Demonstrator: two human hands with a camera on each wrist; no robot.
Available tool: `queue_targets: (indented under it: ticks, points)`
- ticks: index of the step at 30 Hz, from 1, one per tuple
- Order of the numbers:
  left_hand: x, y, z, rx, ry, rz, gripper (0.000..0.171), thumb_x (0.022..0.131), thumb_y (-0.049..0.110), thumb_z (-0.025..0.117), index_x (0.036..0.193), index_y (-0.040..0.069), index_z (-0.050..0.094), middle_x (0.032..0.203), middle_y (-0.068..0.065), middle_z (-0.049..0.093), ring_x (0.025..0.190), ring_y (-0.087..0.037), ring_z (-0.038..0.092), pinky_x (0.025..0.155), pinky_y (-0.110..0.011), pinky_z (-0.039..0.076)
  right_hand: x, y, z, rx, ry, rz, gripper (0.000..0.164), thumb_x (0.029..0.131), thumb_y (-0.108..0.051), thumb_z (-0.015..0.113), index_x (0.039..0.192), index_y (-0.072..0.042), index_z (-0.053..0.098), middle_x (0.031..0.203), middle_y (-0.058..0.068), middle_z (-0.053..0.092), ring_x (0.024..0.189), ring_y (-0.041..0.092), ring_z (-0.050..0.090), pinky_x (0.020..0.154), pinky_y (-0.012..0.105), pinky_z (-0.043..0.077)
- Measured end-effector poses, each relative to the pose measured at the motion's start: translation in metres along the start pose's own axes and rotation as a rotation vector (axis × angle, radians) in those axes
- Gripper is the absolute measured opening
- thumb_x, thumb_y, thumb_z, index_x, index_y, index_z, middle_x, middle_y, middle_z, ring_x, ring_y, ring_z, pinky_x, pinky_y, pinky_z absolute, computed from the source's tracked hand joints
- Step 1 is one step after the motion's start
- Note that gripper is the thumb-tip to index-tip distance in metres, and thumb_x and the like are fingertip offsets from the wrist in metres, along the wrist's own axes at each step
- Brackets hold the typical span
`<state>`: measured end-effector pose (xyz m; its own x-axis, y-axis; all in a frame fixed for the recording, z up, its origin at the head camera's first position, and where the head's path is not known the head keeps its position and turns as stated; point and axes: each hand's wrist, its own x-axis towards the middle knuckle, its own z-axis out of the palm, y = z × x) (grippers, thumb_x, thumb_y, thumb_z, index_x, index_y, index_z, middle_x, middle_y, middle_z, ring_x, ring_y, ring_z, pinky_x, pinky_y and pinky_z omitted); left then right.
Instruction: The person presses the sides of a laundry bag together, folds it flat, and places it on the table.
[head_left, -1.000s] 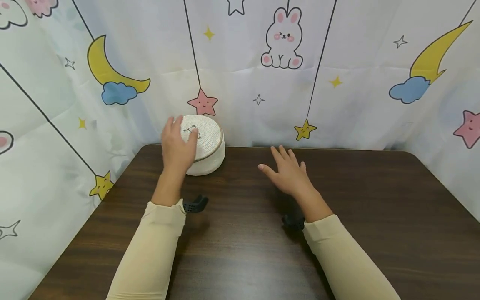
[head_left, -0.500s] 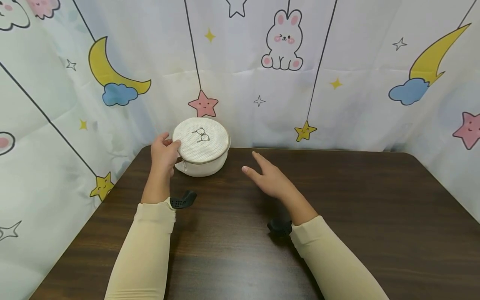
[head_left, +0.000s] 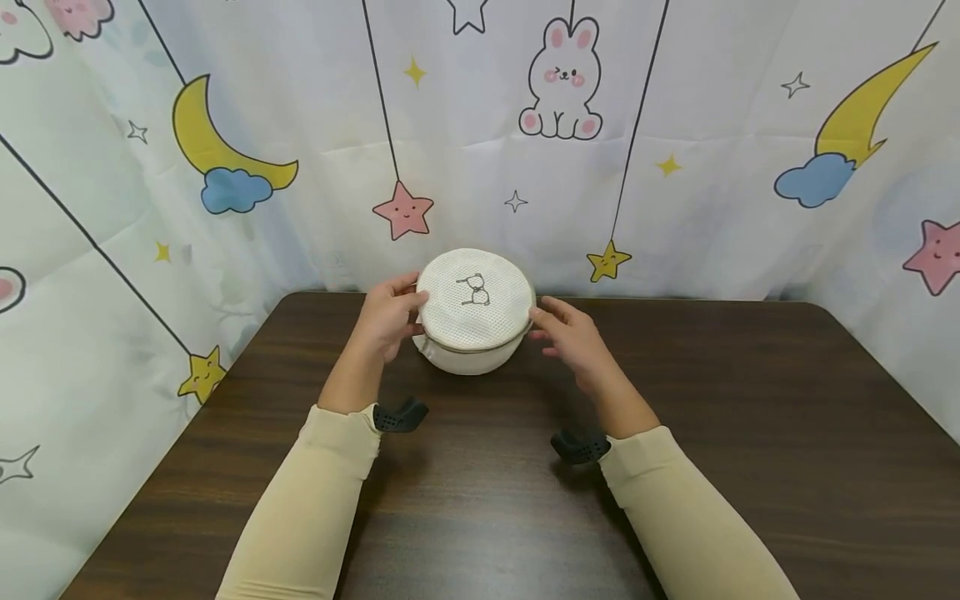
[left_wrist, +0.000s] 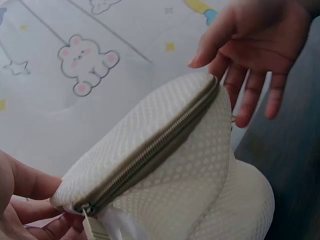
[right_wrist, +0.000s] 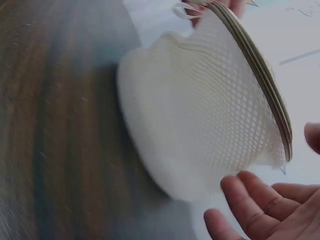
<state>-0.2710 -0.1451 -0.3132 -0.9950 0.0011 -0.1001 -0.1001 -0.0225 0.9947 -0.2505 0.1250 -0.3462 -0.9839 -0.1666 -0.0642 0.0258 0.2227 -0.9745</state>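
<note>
A round white mesh laundry bag point(head_left: 477, 312) with a bra outline on its lid is near the table's back edge. Its zipper point(left_wrist: 155, 147) runs around the rim, and the pull point(left_wrist: 94, 226) hangs near my left fingers. My left hand point(head_left: 386, 317) pinches the bag's left rim, thumb on top and fingers below. On the other side my right hand point(head_left: 573, 340) is spread close to the bag's right rim; in the right wrist view the thumb point(right_wrist: 313, 136) stands apart from it. Whether the right fingertips touch the mesh I cannot tell.
The dark wooden table point(head_left: 480, 500) reaches toward me and out to both sides. Right behind its back edge hangs a white curtain point(head_left: 465, 150) printed with stars, moons and a rabbit. Each wrist wears a black camera mount point(head_left: 401, 415).
My left hand went from above the lid to the left rim, and the bag came right and toward me. My right hand dipped left, then met the bag's right side.
</note>
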Motion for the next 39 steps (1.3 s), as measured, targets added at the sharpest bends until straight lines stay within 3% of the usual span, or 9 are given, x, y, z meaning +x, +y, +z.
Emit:
queue_targets:
  ticks: [6, 11, 14, 21, 25, 30, 33, 39]
  points:
    - [-0.004, -0.004, 0.021, -0.07, -0.086, 0.013, 0.046, 0.099, 0.011, 0.057, 0.144, 0.004, 0.048, 0.122, -0.008, 0.055, 0.087, -0.015, 0.06, 0.062, -0.025, 0.053, -0.003, -0.008, -0.022, 0.1, 0.08, 0.003, 0.052, 0.099, -0.028, 0.059, 0.147, -0.01, 0.047, 0.123, 0.004, 0.061, 0.091, 0.012, 0.063, 0.094, 0.042, 0.052]
    - [-0.01, -0.007, 0.035, -0.075, -0.163, 0.042, 0.043, 0.099, 0.012, 0.057, 0.14, 0.0, 0.051, 0.115, -0.009, 0.058, 0.085, -0.015, 0.06, 0.064, -0.027, 0.056, -0.01, -0.016, -0.039, 0.18, 0.122, -0.043, 0.055, 0.096, -0.018, 0.063, 0.147, -0.008, 0.045, 0.091, -0.005, 0.061, 0.068, 0.007, 0.057, 0.07, 0.026, 0.053]
    - [-0.013, -0.008, 0.041, -0.067, -0.203, 0.048, 0.041, 0.1, 0.014, 0.057, 0.138, -0.001, 0.053, 0.11, -0.009, 0.06, 0.084, -0.016, 0.061, 0.066, -0.028, 0.057, -0.014, -0.02, -0.048, 0.256, 0.143, -0.078, 0.057, 0.094, -0.014, 0.066, 0.147, -0.01, 0.044, 0.083, -0.005, 0.062, 0.064, 0.008, 0.056, 0.063, 0.023, 0.05]
    - [-0.016, -0.014, 0.051, -0.055, -0.245, 0.056, 0.044, 0.101, 0.017, 0.055, 0.141, 0.002, 0.048, 0.108, -0.009, 0.06, 0.088, -0.022, 0.061, 0.068, -0.03, 0.058, -0.016, -0.019, -0.054, 0.328, 0.211, -0.108, 0.033, 0.093, -0.014, 0.069, 0.123, -0.015, 0.057, 0.083, -0.002, 0.063, 0.064, 0.009, 0.057, 0.06, 0.023, 0.05]
    - [-0.012, -0.02, 0.053, -0.026, -0.22, 0.046, 0.055, 0.099, 0.016, 0.058, 0.15, 0.009, 0.037, 0.107, -0.012, 0.064, 0.091, -0.026, 0.062, 0.081, -0.045, 0.057, -0.014, -0.015, -0.051, 0.277, 0.252, -0.095, 0.025, 0.094, -0.019, 0.069, 0.118, -0.016, 0.063, 0.089, -0.002, 0.061, 0.067, 0.009, 0.055, 0.06, 0.022, 0.049]
    - [-0.009, -0.028, 0.052, 0.051, -0.195, 0.046, 0.058, 0.099, 0.016, 0.059, 0.151, 0.016, 0.036, 0.109, -0.015, 0.07, 0.096, -0.029, 0.064, 0.101, -0.058, 0.044, -0.011, -0.008, -0.048, 0.187, 0.274, -0.072, 0.034, 0.095, -0.024, 0.066, 0.126, -0.01, 0.064, 0.096, -0.004, 0.06, 0.072, 0.008, 0.054, 0.062, 0.02, 0.049]
    - [-0.008, -0.032, 0.05, 0.078, -0.197, 0.054, 0.053, 0.099, 0.015, 0.059, 0.149, 0.016, 0.041, 0.113, -0.017, 0.07, 0.099, -0.031, 0.064, 0.103, -0.058, 0.043, -0.01, -0.004, -0.047, 0.143, 0.275, -0.063, 0.038, 0.096, -0.027, 0.065, 0.129, -0.009, 0.064, 0.096, -0.004, 0.06, 0.073, 0.008, 0.054, 0.065, 0.022, 0.05]
    - [-0.004, -0.04, 0.049, 0.139, -0.175, 0.064, 0.045, 0.099, 0.017, 0.059, 0.143, 0.016, 0.05, 0.117, -0.018, 0.068, 0.099, -0.023, 0.066, 0.102, -0.054, 0.045, -0.006, 0.004, -0.047, 0.103, 0.242, 0.015, 0.04, 0.098, -0.033, 0.062, 0.132, -0.013, 0.063, 0.101, -0.006, 0.06, 0.074, 0.008, 0.053, 0.071, 0.027, 0.051]
